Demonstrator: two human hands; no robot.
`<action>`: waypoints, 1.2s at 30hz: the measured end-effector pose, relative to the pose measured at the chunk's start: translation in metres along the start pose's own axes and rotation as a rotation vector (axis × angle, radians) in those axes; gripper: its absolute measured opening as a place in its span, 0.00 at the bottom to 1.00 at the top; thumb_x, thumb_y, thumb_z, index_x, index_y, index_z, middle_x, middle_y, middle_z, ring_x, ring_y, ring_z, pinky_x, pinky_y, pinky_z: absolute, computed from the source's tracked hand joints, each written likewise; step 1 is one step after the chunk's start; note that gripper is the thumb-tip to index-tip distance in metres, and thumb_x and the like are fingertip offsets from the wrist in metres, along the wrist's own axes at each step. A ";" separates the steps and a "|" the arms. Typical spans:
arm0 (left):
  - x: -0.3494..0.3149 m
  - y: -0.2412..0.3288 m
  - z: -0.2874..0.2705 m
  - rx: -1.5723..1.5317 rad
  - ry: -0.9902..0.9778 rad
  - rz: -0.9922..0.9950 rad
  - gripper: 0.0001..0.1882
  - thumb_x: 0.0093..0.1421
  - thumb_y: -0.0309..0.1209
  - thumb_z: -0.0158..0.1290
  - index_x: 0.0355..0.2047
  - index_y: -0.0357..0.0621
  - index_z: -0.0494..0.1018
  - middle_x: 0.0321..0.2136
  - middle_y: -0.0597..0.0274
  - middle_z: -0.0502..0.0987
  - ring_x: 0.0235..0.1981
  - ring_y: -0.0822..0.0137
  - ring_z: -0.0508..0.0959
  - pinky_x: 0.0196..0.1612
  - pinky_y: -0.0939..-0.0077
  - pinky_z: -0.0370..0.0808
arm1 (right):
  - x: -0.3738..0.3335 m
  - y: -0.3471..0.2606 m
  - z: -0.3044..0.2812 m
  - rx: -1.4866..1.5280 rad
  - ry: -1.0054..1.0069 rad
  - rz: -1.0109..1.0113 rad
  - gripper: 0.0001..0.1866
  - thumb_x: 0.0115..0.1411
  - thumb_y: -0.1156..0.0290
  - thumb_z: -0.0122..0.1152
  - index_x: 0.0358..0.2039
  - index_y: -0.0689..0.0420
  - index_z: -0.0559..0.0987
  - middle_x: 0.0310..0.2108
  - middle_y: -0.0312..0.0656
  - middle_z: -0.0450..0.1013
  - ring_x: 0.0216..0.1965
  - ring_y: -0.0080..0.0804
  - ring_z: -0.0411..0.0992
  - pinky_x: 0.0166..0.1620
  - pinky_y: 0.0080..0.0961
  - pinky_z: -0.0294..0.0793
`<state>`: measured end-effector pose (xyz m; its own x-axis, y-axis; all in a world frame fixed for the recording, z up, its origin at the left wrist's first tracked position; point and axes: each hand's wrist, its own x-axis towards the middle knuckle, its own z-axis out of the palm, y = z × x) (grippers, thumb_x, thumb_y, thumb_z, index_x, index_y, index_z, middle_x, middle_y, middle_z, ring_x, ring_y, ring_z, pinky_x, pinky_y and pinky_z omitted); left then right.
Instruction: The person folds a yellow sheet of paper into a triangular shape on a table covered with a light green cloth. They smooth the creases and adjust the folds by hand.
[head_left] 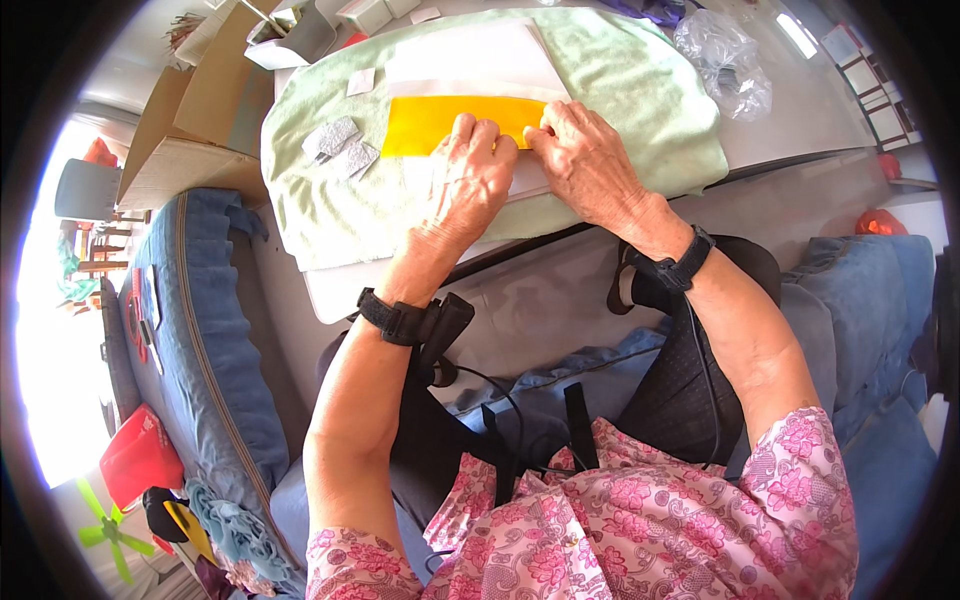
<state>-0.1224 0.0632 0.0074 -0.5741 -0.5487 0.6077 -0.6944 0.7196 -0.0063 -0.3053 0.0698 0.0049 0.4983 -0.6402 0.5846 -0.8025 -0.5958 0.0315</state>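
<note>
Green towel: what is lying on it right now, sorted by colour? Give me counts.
Yellow sheet, under the left hand and right hand: 1
White sheet: 1
Silver glitter pieces: 2
Small white square: 1
Total on the green towel: 5

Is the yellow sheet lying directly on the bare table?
No. The yellow sheet lies on a light green towel under both hands, left hand and right hand.
</note>
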 end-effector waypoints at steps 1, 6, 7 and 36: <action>0.001 0.003 -0.003 0.008 -0.020 -0.006 0.07 0.45 0.22 0.53 0.28 0.42 0.74 0.30 0.60 0.73 0.34 0.58 0.74 0.34 0.66 0.76 | -0.001 0.001 0.000 0.051 -0.005 0.030 0.02 0.50 0.77 0.58 0.25 0.61 0.77 0.35 0.44 0.70 0.39 0.38 0.71 0.42 0.33 0.75; -0.005 0.000 0.001 -0.002 -0.023 -0.060 0.09 0.45 0.21 0.52 0.29 0.42 0.75 0.30 0.61 0.76 0.33 0.58 0.75 0.34 0.66 0.76 | -0.002 0.005 -0.002 0.258 0.060 0.120 0.02 0.50 0.77 0.62 0.26 0.58 0.81 0.33 0.39 0.71 0.39 0.36 0.72 0.41 0.31 0.74; -0.006 -0.001 0.001 -0.014 0.004 -0.070 0.09 0.45 0.20 0.52 0.29 0.42 0.75 0.30 0.61 0.76 0.33 0.58 0.76 0.34 0.66 0.76 | -0.002 0.006 -0.002 0.246 0.066 0.111 0.03 0.50 0.77 0.62 0.27 0.58 0.81 0.33 0.39 0.71 0.38 0.36 0.72 0.41 0.31 0.74; -0.004 -0.001 0.010 -0.329 0.061 -0.401 0.04 0.50 0.21 0.61 0.28 0.37 0.78 0.28 0.56 0.78 0.35 0.55 0.76 0.40 0.65 0.73 | -0.006 0.020 -0.001 0.367 0.039 0.315 0.05 0.52 0.72 0.68 0.31 0.54 0.84 0.30 0.41 0.72 0.36 0.39 0.71 0.40 0.34 0.71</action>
<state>-0.1238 0.0604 -0.0034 -0.2581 -0.7897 0.5565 -0.6760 0.5591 0.4799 -0.3246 0.0624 0.0022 0.2317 -0.8025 0.5498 -0.7399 -0.5123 -0.4360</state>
